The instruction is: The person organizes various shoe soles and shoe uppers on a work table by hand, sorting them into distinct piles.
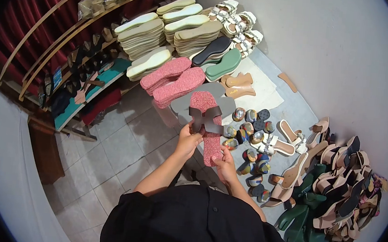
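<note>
In front of my chest I hold up a speckled pink insole (211,148), its narrow end toward me. A dark brown H-shaped strap (210,120) lies across its upper half. My left hand (188,142) is closed on the insole and strap from the left side, with part of its fingers hidden. Around the narrow end, my right hand (227,166) is closed with thumb and fingers. Just beyond the insole, grey soles (226,98) lie on the table. Stacks of similar pink insoles (178,89) stand to their left.
Stacks of cream insoles (141,36) and white sandals (249,35) fill the table's far end. Black insoles (212,50), green insoles (225,62) and tan straps (238,84) lie nearer. Several patterned heels (248,128) and a pile of shoes (337,181) are at right. Shelves (98,77) stand left.
</note>
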The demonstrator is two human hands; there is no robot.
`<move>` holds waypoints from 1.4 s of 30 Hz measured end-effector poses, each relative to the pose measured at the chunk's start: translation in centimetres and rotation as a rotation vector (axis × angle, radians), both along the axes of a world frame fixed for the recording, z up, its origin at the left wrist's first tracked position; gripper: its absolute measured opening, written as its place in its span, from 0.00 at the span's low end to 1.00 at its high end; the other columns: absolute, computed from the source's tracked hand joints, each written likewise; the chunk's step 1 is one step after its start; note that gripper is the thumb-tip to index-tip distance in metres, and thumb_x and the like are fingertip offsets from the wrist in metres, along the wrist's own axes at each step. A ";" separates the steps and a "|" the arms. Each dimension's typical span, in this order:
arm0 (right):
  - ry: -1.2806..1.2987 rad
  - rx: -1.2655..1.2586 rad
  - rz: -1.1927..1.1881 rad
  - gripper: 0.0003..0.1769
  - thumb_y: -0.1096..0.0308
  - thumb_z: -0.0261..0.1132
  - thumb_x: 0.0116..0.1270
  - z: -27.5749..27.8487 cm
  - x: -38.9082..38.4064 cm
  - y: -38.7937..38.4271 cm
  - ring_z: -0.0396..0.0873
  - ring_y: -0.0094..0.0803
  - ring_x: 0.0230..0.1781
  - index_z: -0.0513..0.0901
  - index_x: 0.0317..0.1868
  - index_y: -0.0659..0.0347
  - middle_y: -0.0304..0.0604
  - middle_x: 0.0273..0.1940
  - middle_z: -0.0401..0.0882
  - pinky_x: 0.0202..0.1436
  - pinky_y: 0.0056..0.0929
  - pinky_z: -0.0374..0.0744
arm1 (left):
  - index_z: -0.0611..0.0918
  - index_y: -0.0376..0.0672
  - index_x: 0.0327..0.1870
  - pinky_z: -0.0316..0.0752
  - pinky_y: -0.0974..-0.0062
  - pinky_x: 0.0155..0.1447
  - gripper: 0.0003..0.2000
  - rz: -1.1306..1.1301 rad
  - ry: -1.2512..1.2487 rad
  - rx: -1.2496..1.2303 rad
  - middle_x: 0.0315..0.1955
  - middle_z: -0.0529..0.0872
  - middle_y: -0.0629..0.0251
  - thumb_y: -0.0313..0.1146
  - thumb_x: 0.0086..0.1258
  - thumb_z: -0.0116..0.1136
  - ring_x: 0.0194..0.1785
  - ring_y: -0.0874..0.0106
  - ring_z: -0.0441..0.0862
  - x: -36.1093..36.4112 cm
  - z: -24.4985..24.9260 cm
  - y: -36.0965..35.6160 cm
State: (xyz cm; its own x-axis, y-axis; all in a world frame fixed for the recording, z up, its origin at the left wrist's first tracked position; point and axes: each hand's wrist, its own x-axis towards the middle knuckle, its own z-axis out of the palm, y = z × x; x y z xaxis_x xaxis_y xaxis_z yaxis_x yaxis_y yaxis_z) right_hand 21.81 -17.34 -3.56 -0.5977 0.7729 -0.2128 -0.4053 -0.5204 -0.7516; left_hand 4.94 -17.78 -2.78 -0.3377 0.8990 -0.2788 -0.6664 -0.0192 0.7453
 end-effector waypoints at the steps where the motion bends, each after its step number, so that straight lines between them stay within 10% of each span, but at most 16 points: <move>1: -0.005 0.023 0.015 0.22 0.84 0.54 0.60 -0.5 -1.1 0.3 0.76 0.25 0.44 0.65 0.56 0.65 0.41 0.44 0.76 0.48 0.24 0.73 | 0.65 0.42 0.58 0.75 0.75 0.48 0.23 0.024 0.009 0.017 0.45 0.75 0.68 0.18 0.62 0.53 0.46 0.76 0.76 -0.7 0.1 0.6; 16: 0.038 0.070 -0.132 0.21 0.79 0.56 0.62 -2.3 -15.5 4.4 0.72 0.26 0.50 0.65 0.57 0.63 0.41 0.50 0.72 0.54 0.26 0.70 | 0.72 0.38 0.50 0.68 0.78 0.53 0.16 -0.173 0.143 0.209 0.42 0.78 0.66 0.22 0.61 0.56 0.46 0.78 0.74 -12.1 0.8 5.5; 22: -0.267 0.177 -0.093 0.22 0.79 0.56 0.61 -2.3 -18.2 6.0 0.72 0.29 0.50 0.67 0.56 0.59 0.41 0.49 0.72 0.54 0.28 0.70 | 0.73 0.35 0.49 0.70 0.80 0.45 0.15 -0.093 0.590 0.277 0.39 0.79 0.66 0.19 0.59 0.53 0.40 0.79 0.76 -18.2 -0.1 8.8; 28: -0.320 0.134 -0.278 0.20 0.73 0.58 0.58 -2.1 -16.0 8.2 0.75 0.27 0.44 0.69 0.53 0.57 0.40 0.47 0.72 0.46 0.22 0.69 | 0.76 0.34 0.43 0.71 0.77 0.34 0.12 -0.497 0.930 -0.123 0.28 0.80 0.63 0.21 0.57 0.55 0.28 0.78 0.76 -25.0 -2.1 13.5; 33: -0.318 0.004 -0.470 0.19 0.69 0.58 0.58 -1.0 -12.6 8.1 0.75 0.23 0.40 0.70 0.51 0.56 0.36 0.44 0.73 0.43 0.20 0.66 | 0.75 0.35 0.45 0.71 0.67 0.47 0.16 -0.535 1.208 -0.213 0.32 0.82 0.53 0.30 0.56 0.58 0.40 0.58 0.80 -25.3 -3.3 15.4; 42: -0.336 0.004 -0.650 0.15 0.68 0.58 0.59 -1.7 -7.4 7.3 0.74 0.21 0.37 0.72 0.48 0.55 0.33 0.40 0.73 0.40 0.20 0.65 | 0.76 0.39 0.47 0.72 0.61 0.47 0.21 -0.585 1.702 -0.392 0.39 0.82 0.52 0.41 0.54 0.60 0.46 0.56 0.79 -23.2 3.1 14.3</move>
State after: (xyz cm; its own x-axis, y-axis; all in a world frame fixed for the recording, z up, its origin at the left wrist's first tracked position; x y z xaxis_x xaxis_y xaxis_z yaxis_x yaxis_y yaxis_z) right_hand 14.37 -10.05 -5.26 0.0794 0.9505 -0.3003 -0.3784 -0.2499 -0.8912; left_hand -18.29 -3.49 0.31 -0.1502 0.9666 -0.2078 0.8662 0.2300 0.4436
